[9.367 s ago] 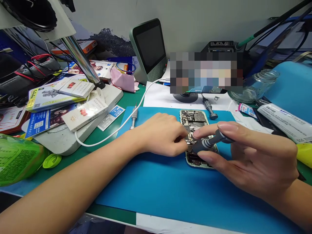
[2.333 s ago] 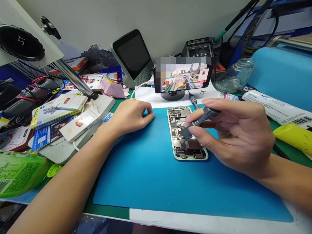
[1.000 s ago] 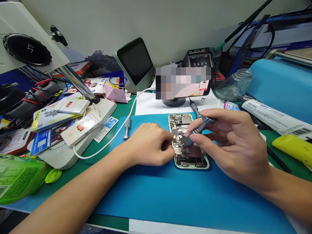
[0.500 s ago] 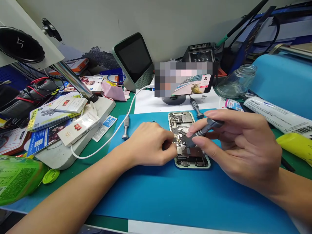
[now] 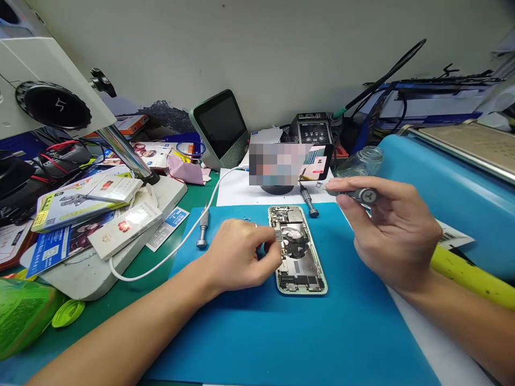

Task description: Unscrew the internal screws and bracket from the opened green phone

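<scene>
An opened smartphone (image 5: 301, 268), its inner parts bare and its frame pale green, lies face up on the blue work mat (image 5: 341, 332). At its left edge, my left hand (image 5: 245, 254) has curled fingers and thumb closed against the phone's side; the fingertips partly cover that edge. My right hand (image 5: 396, 236) is raised to the right of the phone, apart from it. Between its thumb and fingers is a grey precision screwdriver (image 5: 356, 195), its round end cap turned toward me and its tip pointing left.
Further screwdrivers lie left (image 5: 203, 228) and behind (image 5: 309, 199) the phone. Tiny screws (image 5: 249, 220) sit near my left hand. A propped phone (image 5: 317, 163) plays at the back. The microscope base (image 5: 92, 268), a white cable (image 5: 173, 244) and a glass jar (image 5: 368, 158) stand around.
My right hand has lifted the screwdriver away from the opened phone, moving right and up. My left hand stays at the phone's left edge. The camera view has shifted.
</scene>
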A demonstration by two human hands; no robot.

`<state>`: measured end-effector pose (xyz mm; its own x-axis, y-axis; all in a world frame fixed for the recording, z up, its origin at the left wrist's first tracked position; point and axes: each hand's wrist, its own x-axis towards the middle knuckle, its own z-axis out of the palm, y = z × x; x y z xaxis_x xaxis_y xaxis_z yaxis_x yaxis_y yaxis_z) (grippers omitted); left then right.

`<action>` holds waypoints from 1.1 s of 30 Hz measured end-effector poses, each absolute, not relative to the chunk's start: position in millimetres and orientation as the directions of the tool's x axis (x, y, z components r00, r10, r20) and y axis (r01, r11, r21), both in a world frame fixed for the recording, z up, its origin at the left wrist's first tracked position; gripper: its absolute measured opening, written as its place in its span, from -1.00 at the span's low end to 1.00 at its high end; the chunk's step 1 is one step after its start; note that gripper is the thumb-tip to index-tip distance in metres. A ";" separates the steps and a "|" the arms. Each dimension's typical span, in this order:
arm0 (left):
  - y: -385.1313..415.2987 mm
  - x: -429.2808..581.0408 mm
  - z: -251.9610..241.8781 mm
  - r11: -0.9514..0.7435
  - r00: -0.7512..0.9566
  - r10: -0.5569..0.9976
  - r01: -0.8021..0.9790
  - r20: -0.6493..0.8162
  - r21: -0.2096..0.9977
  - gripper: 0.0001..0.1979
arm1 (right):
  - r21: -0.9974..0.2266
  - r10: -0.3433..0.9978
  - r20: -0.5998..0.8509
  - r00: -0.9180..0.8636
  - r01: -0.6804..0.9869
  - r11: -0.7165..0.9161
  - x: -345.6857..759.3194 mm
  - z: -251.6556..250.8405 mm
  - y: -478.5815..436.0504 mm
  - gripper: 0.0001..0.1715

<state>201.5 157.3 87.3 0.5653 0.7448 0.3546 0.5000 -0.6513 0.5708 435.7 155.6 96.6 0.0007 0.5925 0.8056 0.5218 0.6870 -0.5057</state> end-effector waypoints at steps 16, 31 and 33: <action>158.0 200.3 88.8 -0.683 0.607 0.714 0.491 0.350 0.542 -0.74 | -0.295 0.604 0.787 -0.129 0.781 0.551 449.3 110.3 164.7 -0.83; 161.9 200.0 88.9 -0.698 0.624 0.698 0.484 0.351 0.527 -0.71 | -0.554 0.699 0.706 0.117 0.706 0.441 449.1 108.4 166.2 -0.77; 162.0 199.6 88.2 -0.705 0.628 0.693 0.485 0.355 0.518 -0.71 | -0.585 0.731 0.670 0.132 0.699 0.411 448.7 107.5 167.2 -0.73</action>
<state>199.6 162.0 88.2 0.6279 0.6929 0.3545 0.4852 -0.7046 0.5178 448.7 167.2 107.5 0.1315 0.7306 0.6700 0.6994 0.4106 -0.5850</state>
